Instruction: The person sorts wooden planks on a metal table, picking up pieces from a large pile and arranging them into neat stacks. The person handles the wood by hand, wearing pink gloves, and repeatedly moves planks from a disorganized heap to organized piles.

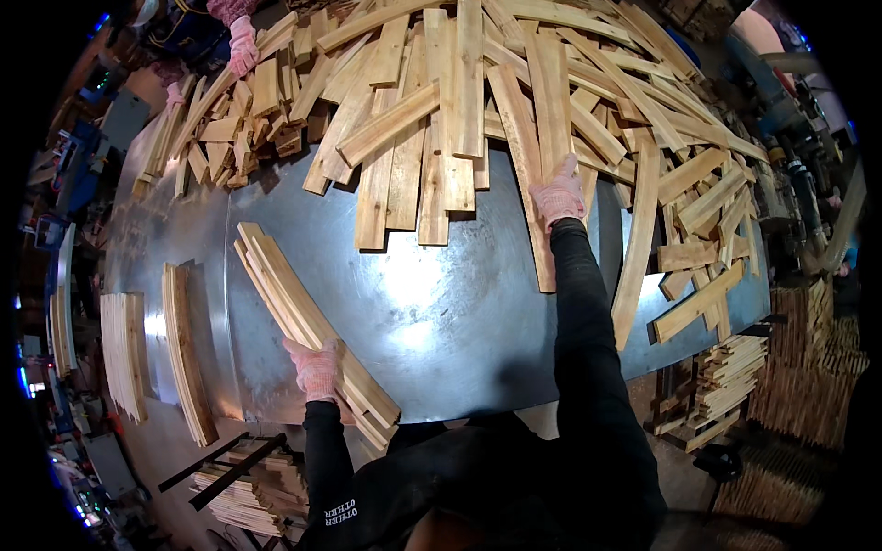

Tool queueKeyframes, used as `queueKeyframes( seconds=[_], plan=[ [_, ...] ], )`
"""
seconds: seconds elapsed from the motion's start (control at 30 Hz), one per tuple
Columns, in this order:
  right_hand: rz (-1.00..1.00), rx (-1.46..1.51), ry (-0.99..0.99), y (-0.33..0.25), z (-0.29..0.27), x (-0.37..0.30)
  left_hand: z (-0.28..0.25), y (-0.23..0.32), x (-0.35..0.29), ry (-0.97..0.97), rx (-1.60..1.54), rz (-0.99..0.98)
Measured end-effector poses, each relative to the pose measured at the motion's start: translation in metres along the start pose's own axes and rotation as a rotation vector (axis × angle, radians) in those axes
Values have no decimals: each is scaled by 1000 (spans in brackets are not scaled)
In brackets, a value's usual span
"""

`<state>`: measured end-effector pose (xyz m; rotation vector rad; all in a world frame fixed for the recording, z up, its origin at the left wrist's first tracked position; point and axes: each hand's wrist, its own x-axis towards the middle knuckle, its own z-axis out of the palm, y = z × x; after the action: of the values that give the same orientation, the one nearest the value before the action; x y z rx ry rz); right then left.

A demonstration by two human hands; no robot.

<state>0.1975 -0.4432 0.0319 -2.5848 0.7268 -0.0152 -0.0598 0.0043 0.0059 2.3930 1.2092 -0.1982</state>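
Observation:
My left hand (314,369), in a pink glove, is closed around the side of a small bundle of long wooden boards (296,298). The bundle lies slanted on the metal table, its near end reaching the front edge. Farther out, my right hand (559,193), gloved alike, grips the near end of a wooden board (548,96) at the edge of the pile; its fingertips are partly hidden. Just left of that hand, another long board (522,138) slants toward me. A big, jumbled pile of wooden boards (404,138) spreads over the far side.
Two standing rows of boards, a short stack (122,349) and a narrow one (184,354), sit at the left of the metal table (432,340). Another person's gloved hand (243,48) is at the far left. Stacked boards (730,376) stand off the right front edge, others (241,500) below left.

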Motion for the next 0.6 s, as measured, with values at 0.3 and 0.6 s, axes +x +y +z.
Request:
queueKeyframes(
  seconds=[0.3, 0.6],
  plan=[
    [-219, -264, 26, 49, 34, -115, -5, -13, -3, 23, 50, -1],
    [26, 1451, -870, 88, -15, -147, -19, -93, 24, 12, 140, 145]
  ],
)
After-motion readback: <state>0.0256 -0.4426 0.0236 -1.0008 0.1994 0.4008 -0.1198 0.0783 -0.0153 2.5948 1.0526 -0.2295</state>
